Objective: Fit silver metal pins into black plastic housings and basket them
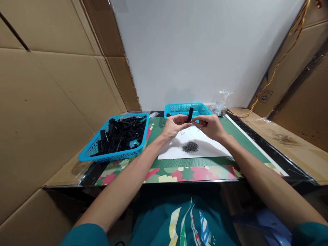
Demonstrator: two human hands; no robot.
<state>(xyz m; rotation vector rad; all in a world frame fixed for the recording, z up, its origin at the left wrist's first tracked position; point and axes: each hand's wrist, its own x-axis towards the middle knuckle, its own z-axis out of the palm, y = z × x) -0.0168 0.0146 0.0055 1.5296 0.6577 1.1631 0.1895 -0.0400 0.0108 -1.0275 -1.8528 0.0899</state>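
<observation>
My left hand (176,126) pinches a narrow black strip-shaped part (190,114) between thumb and fingers, holding it upright above a white sheet (169,153). Close against it on the right, my right hand (211,125) is closed, its fingertips at the lower end of the black part. A thin, shiny metal tool (201,128) sticks out from under the right fingers; its exact kind is hidden. Below both hands, a small heap of tiny dark metal pieces (190,147) lies on the sheet, with a few lighter specks (181,133) behind it.
At the left stands a blue basket (87,153) filled with black parts (123,133). Behind my hands is a second blue basket (174,108) with a few black parts inside. Clear plastic bags (220,106) lie beside it. Cardboard walls (51,92) enclose both sides.
</observation>
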